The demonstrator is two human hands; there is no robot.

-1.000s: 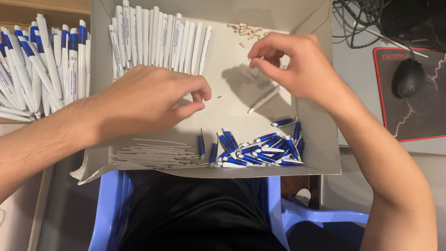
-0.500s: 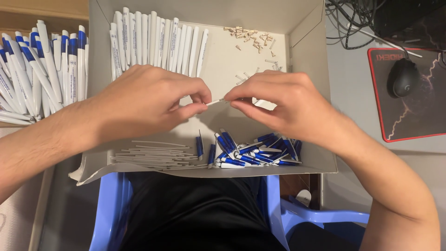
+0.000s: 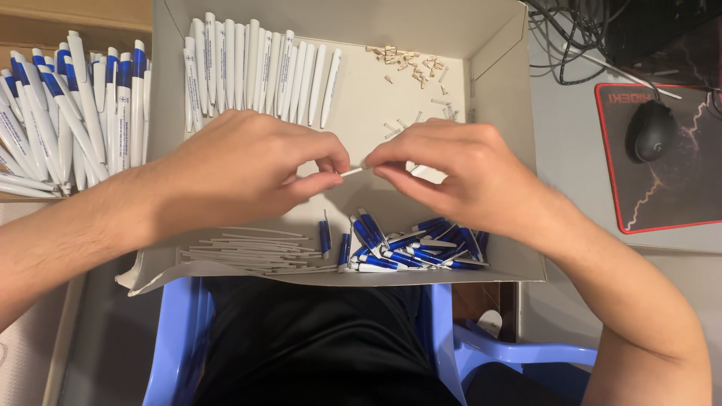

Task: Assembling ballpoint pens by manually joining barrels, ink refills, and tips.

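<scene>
A thin white refill [image 3: 351, 172] is pinched between the left hand [image 3: 248, 169] and right hand [image 3: 459, 169] above a cardboard box [image 3: 496, 90], kept level; blue caps [image 3: 406, 252] are heaped just below.

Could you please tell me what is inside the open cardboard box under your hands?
The box holds white pen barrels, thin refills, blue clips and small springs. The left hand and right hand hold one refill and cover the box's middle.

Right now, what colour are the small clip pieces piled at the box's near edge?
Blue with white parts, per the head view: the clip pieces lie beside the thin white refills.
</scene>
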